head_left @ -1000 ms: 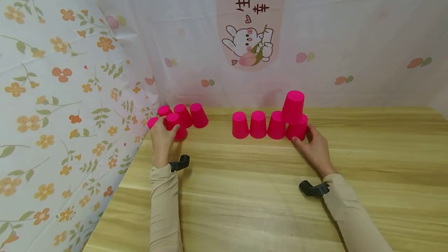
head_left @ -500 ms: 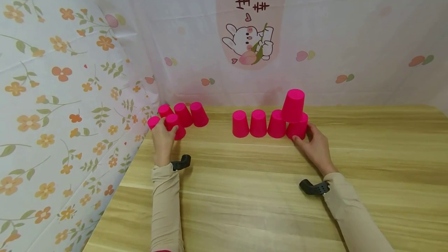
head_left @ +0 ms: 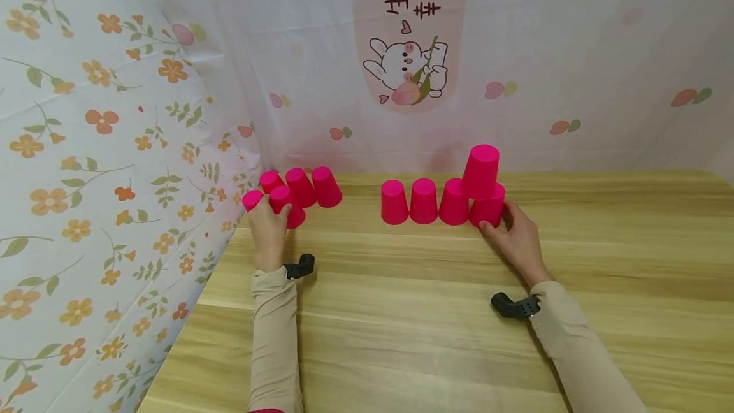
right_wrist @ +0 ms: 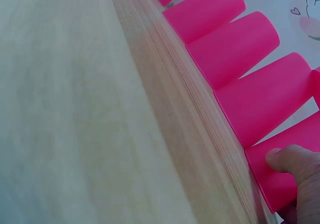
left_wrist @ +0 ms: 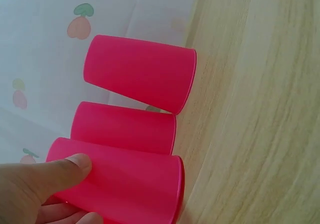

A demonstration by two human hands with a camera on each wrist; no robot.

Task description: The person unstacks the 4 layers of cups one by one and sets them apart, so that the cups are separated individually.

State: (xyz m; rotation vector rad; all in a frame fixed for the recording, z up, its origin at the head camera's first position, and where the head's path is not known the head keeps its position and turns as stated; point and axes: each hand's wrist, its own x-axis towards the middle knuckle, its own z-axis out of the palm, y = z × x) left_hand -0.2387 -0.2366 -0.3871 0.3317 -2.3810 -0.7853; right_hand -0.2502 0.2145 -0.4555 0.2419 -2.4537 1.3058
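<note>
In the head view, my left hand point(head_left: 267, 232) grips an upside-down pink cup point(head_left: 293, 215) at the front of the left cluster. Its thumb point(left_wrist: 80, 161) presses the cup's side in the left wrist view, with curled fingers partly hidden behind. On the right, my right hand point(head_left: 520, 241) holds the rightmost cup point(head_left: 485, 214) of a row low on its side, thumb in front. One more cup point(head_left: 480, 172) rests upside down on top, bridging that cup and its neighbour point(head_left: 453, 204). The far fingers of the right hand are hidden.
Other upside-down cups point(head_left: 327, 188) stand around the left hand, close to the flowered side curtain point(head_left: 103, 177). The row continues leftward with another cup point(head_left: 394, 202). A printed curtain point(head_left: 573, 69) hangs behind the wooden table point(head_left: 395, 324).
My left wrist and forearm have shifted slightly to the right, with the hand still on its cup. The right hand and the row of cups look unmoved.
</note>
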